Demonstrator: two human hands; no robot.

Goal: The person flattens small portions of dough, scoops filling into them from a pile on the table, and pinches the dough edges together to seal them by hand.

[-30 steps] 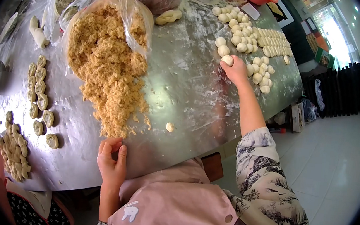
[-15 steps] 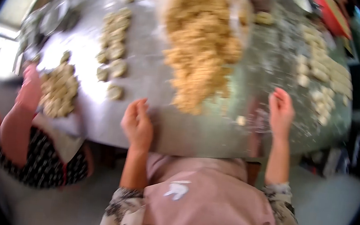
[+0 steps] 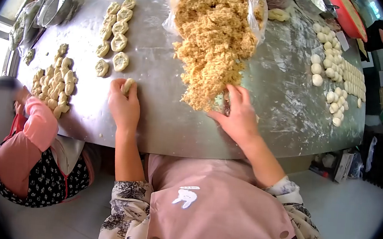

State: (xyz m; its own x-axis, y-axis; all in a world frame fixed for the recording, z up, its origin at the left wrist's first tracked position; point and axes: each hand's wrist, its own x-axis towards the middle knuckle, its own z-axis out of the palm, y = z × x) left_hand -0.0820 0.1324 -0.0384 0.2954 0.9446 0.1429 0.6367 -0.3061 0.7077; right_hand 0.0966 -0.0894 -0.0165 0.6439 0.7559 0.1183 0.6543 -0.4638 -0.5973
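Observation:
My left hand (image 3: 124,108) is closed around a small piece of dough (image 3: 128,86), just above the metal table near the rows of filled dough pieces (image 3: 119,42). Only the top of that piece shows between thumb and fingers. At the near tip of a heap of crumbly yellow-brown filling (image 3: 213,42), my right hand (image 3: 240,117) reaches in with thumb and fingers apart. Its fingertips touch or nearly touch the crumbs. The heap spills toward me from a clear plastic bag (image 3: 255,14).
Shaped dough pieces (image 3: 55,84) are piled at the left, beside a co-worker in a pink sleeve (image 3: 42,120). Round dough balls (image 3: 317,69) and rows of small pieces (image 3: 354,80) lie on the floured right side. A metal bowl (image 3: 56,9) and red basin (image 3: 348,17) stand farther back.
My right hand has moved left to the filling, its fingers now spread. My left hand has moved left and forward, and a dough piece now shows in it. The view has shifted and sharpened.

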